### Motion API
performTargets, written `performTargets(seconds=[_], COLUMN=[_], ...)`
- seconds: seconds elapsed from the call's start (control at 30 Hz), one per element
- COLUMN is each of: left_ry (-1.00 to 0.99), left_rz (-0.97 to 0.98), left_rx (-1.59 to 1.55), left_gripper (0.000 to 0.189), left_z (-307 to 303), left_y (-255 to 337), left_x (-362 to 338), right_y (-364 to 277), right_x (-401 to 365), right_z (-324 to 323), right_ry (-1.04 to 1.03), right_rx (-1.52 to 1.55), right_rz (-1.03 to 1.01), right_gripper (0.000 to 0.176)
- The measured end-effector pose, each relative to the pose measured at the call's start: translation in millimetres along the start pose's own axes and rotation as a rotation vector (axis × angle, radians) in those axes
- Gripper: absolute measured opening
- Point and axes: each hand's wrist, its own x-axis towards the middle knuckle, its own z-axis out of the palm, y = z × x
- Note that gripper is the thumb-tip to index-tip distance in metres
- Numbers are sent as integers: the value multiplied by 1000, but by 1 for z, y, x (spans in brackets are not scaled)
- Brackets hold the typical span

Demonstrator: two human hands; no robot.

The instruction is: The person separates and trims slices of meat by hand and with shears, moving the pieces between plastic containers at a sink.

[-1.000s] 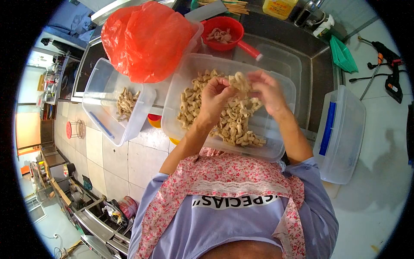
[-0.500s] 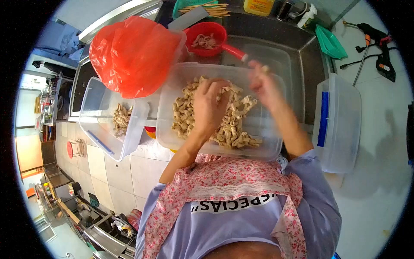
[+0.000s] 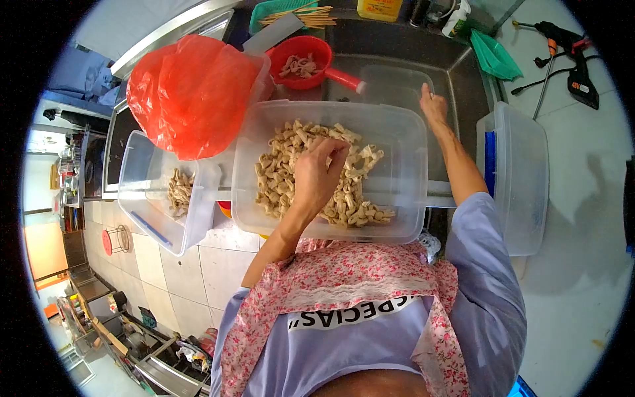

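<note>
1. Reaching over the big tub (image 3: pixel 397 139), your left hand (image 3: pixel 316 171) is bent down above the pieces (image 3: pixel 281 165), fingertips drawn together. Whether that grip has hold of one, you cannot tell from here.
2. Your right hand (image 3: pixel 433 107) is past the tub's far right corner, beside the right end of the clear tray (image 3: pixel 390 85). Its fingers are partly curled; whether its grip holds anything cannot be told.
3. The pieces form a wide heap in the left and middle of your tub; many look folded or knotted. How many are finished or left cannot be told. A smaller bunch (image 3: pixel 178 192) lies in the left tub (image 3: pixel 137 169), and strips (image 3: pixel 297 67) sit in the red pan (image 3: pixel 311 85).
4. The red bag (image 3: pixel 192 96) bulges beside your tub's far left corner, crowding that side. The pan's handle (image 3: pixel 345 81) points right, towards the clear tray, and your tub's far wall stands between heap and pan.
5. Sticks (image 3: pixel 312 16) lie near the worktop's (image 3: pixel 466 92) far left corner; the green basket (image 3: pixel 495 54) is by its far right corner.
</note>
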Motion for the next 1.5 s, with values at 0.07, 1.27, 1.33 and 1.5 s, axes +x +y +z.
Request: performTargets(seconds=[0.07,1.27,1.33,1.5], left_ry=[-13,-78,-67,-44], left_rz=[-39,-625,-663,-666], left_rx=[-10,-1162,-1359,-1533], left_gripper=[8,13,12,14], left_z=[1,-7,-4,-2], left_y=[1,-14,-15,-13], left_x=[-1,16,19,20], right_y=[7,-192,-186,-189], right_x=[-1,-152,-149,-161], right_z=[3,-111,-107,-103], right_ry=[12,-1012,-1019,-1000], right_rx=[-34,754,805,1125], right_rz=[2,-136,-77,185], right_gripper=[71,22,21,19])
